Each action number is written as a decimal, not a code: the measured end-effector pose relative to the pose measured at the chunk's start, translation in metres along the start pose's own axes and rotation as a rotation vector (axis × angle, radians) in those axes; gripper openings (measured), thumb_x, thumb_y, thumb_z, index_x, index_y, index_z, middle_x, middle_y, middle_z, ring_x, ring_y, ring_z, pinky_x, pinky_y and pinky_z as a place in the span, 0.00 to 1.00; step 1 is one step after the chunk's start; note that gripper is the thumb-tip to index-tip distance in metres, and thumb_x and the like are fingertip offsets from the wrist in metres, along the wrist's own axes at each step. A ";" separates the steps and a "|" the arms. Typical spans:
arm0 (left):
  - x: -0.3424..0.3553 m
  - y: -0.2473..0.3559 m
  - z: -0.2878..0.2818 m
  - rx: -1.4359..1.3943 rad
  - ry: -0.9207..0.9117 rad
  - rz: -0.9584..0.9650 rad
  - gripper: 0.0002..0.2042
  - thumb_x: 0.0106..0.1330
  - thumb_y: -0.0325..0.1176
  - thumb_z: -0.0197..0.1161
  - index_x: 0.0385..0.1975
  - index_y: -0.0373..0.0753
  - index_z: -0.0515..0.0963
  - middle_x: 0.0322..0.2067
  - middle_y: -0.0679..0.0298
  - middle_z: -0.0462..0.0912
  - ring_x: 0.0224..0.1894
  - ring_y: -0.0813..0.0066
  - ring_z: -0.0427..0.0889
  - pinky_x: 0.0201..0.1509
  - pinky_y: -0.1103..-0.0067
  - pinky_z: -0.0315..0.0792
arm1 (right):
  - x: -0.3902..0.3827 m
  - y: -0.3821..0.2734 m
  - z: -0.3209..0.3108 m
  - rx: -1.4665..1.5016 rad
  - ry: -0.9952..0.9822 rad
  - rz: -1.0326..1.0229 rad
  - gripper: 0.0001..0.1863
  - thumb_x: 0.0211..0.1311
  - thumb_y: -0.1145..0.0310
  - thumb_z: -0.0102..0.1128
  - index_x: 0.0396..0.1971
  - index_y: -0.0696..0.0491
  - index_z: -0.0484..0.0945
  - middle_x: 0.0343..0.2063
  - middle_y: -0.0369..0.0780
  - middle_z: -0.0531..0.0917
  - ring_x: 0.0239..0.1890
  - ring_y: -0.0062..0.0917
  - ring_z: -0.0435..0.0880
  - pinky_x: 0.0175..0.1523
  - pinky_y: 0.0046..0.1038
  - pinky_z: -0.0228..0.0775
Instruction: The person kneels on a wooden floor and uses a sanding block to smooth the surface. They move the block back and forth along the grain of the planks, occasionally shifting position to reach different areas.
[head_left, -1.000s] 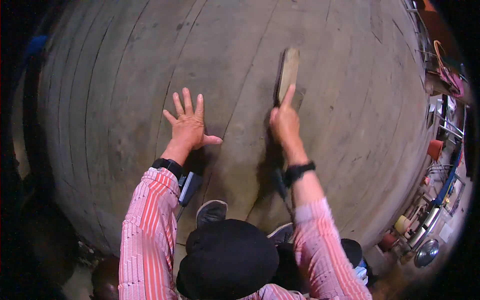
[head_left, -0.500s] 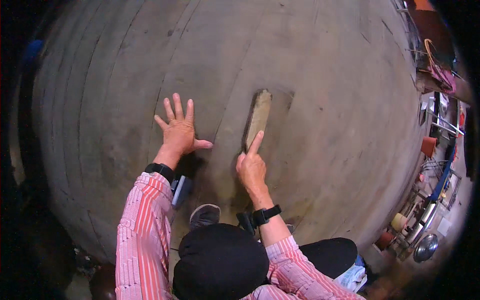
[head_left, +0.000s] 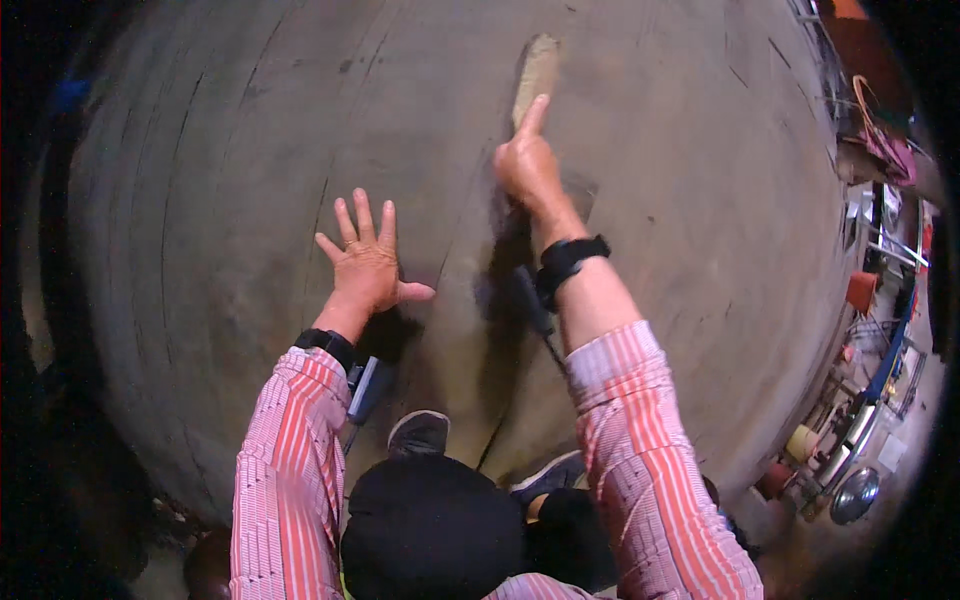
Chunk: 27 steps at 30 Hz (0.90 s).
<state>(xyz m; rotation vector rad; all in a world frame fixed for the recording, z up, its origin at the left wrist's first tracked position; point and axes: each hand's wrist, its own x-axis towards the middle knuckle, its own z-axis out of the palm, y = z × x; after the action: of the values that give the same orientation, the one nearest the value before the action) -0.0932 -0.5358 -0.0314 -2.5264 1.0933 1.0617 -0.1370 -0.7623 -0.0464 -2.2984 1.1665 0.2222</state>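
Right of the right hand (head_left: pixel 528 166) sits a reddish container (head_left: pixel 862 291), contents unclear.

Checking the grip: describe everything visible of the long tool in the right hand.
The long tool is narrow, tan, seemingly wooden, darker along its left side. It points forward over the grey-brown floor; whether they touch is unclear. The right hand covers its near end, index finger along the top.

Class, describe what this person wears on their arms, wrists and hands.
The left hand and right hand wear no gloves. A black left wristband and a black right wristband circle the wrists. The left sleeve and right sleeve are striped pinkish red and white; the right one ends farther from its band.
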 end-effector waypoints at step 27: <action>0.003 -0.004 0.005 -0.004 0.050 0.012 0.67 0.28 0.71 0.67 0.68 0.37 0.40 0.67 0.41 0.25 0.68 0.36 0.24 0.58 0.35 0.40 | -0.043 -0.011 0.019 -0.024 -0.030 -0.025 0.45 0.55 0.71 0.50 0.66 0.60 0.31 0.27 0.56 0.81 0.29 0.50 0.81 0.36 0.45 0.72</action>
<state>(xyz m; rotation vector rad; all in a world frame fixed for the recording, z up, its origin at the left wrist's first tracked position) -0.0920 -0.5328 -0.0379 -2.5654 1.1222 1.0101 -0.1527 -0.7171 -0.0417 -2.3213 1.1257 0.2618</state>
